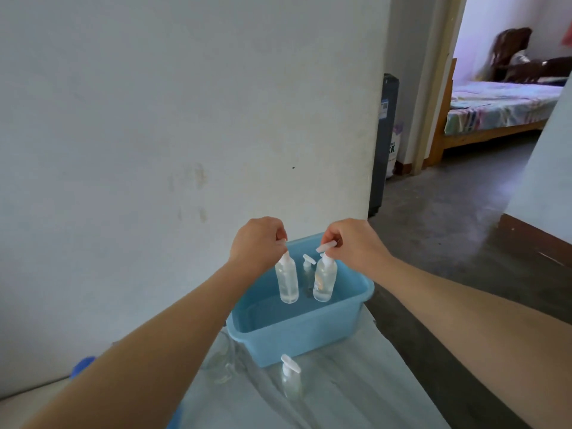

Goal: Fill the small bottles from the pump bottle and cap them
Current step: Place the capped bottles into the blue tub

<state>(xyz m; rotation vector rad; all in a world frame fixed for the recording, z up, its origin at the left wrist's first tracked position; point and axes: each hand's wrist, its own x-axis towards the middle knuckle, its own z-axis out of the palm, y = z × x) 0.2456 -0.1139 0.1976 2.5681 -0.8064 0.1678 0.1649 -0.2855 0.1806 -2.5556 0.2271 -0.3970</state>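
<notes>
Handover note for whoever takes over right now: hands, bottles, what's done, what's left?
Left hand: grips the pump top of the left bottle over the blue tub.
Right hand: pinches the pump head of the right bottle, same tub.
A third bottle stands in the tub between them; a fourth bottle stands on the table in front.
Done: all four carry tops.
Left: fill levels unclear, check each.

Bare forearms (pixel 161 345), bare left grip (pixel 258 244) and right grip (pixel 353 246).
</notes>
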